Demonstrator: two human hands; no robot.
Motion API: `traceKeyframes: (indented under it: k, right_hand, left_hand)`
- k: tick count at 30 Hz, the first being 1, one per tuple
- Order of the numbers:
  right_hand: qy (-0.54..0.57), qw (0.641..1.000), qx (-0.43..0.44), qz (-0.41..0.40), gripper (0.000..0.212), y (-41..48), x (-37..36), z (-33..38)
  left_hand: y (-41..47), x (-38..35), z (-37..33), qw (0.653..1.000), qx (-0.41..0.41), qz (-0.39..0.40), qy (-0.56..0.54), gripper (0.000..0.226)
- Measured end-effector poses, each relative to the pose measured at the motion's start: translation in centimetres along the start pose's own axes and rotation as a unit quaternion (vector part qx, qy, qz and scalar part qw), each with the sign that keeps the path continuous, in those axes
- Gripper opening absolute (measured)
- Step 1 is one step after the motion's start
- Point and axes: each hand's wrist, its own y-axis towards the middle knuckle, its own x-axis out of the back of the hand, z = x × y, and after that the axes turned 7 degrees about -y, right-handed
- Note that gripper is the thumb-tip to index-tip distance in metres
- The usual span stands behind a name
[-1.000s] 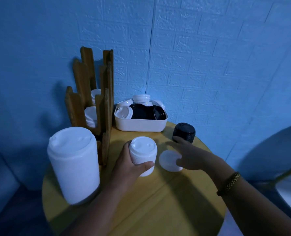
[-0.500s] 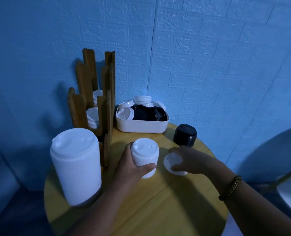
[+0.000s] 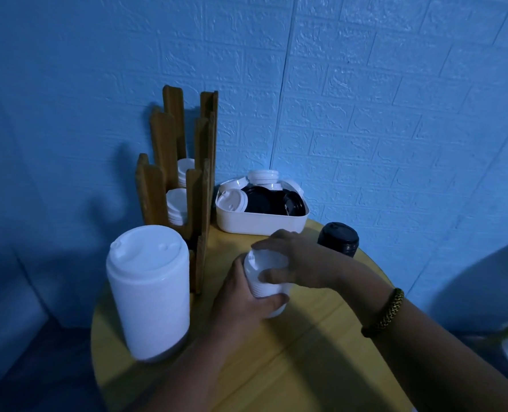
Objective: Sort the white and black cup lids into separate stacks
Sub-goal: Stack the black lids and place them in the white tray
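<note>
A short stack of white lids (image 3: 266, 288) stands in the middle of the round table (image 3: 291, 361). My left hand (image 3: 240, 295) wraps around its lower part. My right hand (image 3: 291, 260) covers the top of the stack, fingers curled over a white lid there. A stack of black lids (image 3: 338, 239) stands just behind my right wrist. A white bin (image 3: 261, 223) at the back holds mixed white and black lids (image 3: 270, 197).
A tall, wide stack of large white lids (image 3: 148, 289) stands at the table's left edge. A wooden slotted holder (image 3: 184, 179) with white lids in it rises behind that stack, against the blue brick wall. A grey round shape fills the lower right corner.
My right hand lifted the loose white lid from the table beside the stack and brought it onto the stack's top. My left hand kept its hold on the stack.
</note>
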Motion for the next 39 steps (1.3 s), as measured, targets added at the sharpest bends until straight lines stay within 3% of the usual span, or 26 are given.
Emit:
traceKeyframes:
  k: [2, 8, 12, 15, 17, 20, 22, 26, 27, 30, 32, 37, 39]
  right_hand:
    - [0.0, 1.0, -0.01, -0.009, 0.061, 0.1, -0.1, -0.1]
    - [-0.088, 0.986, -0.034, -0.139, 0.063, 0.1, -3.0, 0.8]
    - [-0.022, 0.996, 0.008, -0.086, 0.061, 0.4, -1.9, -0.4]
    - [0.176, 0.983, 0.001, -0.044, 0.045, 2.0, 0.3, -0.8]
    - [0.24, 0.965, -0.027, -0.099, 0.039, 4.6, 0.9, -1.5]
    - [0.198, 0.967, -0.06, -0.148, 0.037, 10.0, 0.2, -3.6]
    - [0.158, 0.974, -0.077, -0.142, 0.044, 12.8, 0.1, -4.0]
    - [0.118, 0.986, -0.097, -0.062, 0.089, 16.5, -0.1, -4.1]
    - [0.112, 0.988, -0.096, -0.052, 0.091, 17.0, -0.2, -4.1]
    - [0.12, 0.987, -0.075, -0.074, 0.053, 17.3, -0.2, -3.7]
    - [0.192, 0.972, -0.051, -0.127, 0.04, 17.3, -0.3, -3.5]
    - [0.384, 0.888, -0.048, -0.247, 0.009, 15.7, 0.3, -3.3]
    - [0.46, 0.848, -0.059, -0.254, 0.011, 14.5, 0.7, -3.7]
  left_hand:
    - [0.1, 0.0, 0.0, 1.0, 0.008, 0.004, 0.0, 0.108]
    - [0.5, 0.0, -0.5, 1.0, 0.018, 0.004, 0.014, 0.114]
    - [0.6, 0.5, -0.2, 1.0, 0.014, 0.017, 0.001, 0.1]
    - [0.5, 0.5, 0.3, 1.0, 0.008, -0.001, -0.027, 0.093]
    - [0.6, 0.5, 0.5, 0.999, 0.003, -0.01, -0.036, 0.093]
    - [0.7, 0.4, 0.8, 0.999, 0.003, -0.014, -0.036, 0.088]
    - [0.8, 0.4, 0.9, 0.999, 0.006, -0.016, -0.037, 0.087]
    - [0.9, 0.5, 0.8, 0.999, 0.017, -0.009, -0.044, 0.093]
    - [0.9, 0.6, 0.8, 0.999, 0.016, -0.006, -0.043, 0.093]
    - [0.8, 0.6, 0.7, 0.999, 0.012, -0.006, -0.033, 0.092]
    - [0.7, 0.6, 0.6, 0.999, 0.011, -0.009, -0.031, 0.092]
    - [0.6, 0.6, 0.5, 0.999, 0.022, -0.019, -0.038, 0.091]
    - [0.6, 0.5, 0.4, 0.999, 0.017, -0.01, -0.041, 0.092]
